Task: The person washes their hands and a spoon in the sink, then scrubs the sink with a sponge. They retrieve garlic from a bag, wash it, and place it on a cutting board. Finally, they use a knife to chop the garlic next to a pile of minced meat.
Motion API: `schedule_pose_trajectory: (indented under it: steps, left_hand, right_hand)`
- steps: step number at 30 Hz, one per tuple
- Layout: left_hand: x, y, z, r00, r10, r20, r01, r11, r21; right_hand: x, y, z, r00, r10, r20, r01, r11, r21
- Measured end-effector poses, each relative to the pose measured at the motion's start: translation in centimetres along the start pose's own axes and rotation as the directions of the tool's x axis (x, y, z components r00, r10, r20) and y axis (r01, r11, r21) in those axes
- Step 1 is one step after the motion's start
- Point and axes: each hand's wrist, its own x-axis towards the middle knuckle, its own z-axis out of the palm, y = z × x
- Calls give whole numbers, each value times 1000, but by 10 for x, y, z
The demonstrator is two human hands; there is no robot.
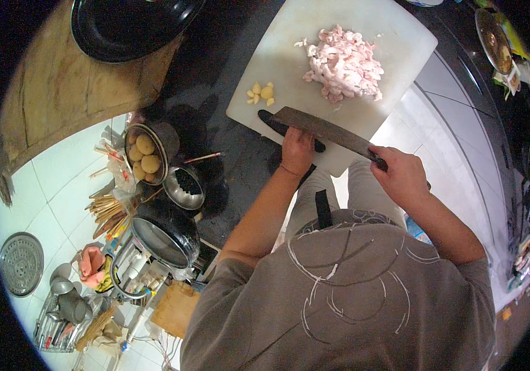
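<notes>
My right hand (pixel 400 174) is closed around the dark handle of a cleaver (pixel 327 129), whose broad blade points left across the near part of a white cutting board (pixel 279 55). My left hand (pixel 297 153) lies over the board's near edge, its fingers curled at a dark oblong slot that looks like the board's handle opening. The blade passes just beyond those fingers; their tips are hidden. On the board's far half sits a heap of cut pale pink meat (pixel 341 65). Several peeled garlic cloves (pixel 266 93) lie at the left, past the blade.
The board rests on a dark countertop (pixel 228 185), its near corner overhanging the edge. Left are a pot of potatoes (pixel 143 153), a metal bowl (pixel 184 185), chopsticks (pixel 107 204) and a lidded pot (pixel 163 241). A black pan (pixel 130 28) stands on a wooden surface (pixel 84 83).
</notes>
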Motion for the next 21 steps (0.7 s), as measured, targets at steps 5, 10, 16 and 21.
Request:
schedule_pose_trajectory:
  steps: [5, 10, 16, 21]
  left_hand:
    - [0, 1, 3, 995, -95, -28, 87, 974, -209]
    - [1, -4, 3, 995, 50, -82, -57, 995, -83]
    - [-2, -5, 3, 989, 101, -111, -106, 993, -46]
    - [9, 2, -2, 978, 109, -175, -125, 989, -80]
  right_hand:
    - [2, -1, -4, 1000, 15, 19, -16, 999, 34]
    - [7, 3, 0, 1000, -15, 13, 15, 1000, 11]
    - [23, 8, 19, 1000, 13, 11, -12, 998, -59]
    - [18, 4, 3, 999, 47, -3, -47, 998, 43]
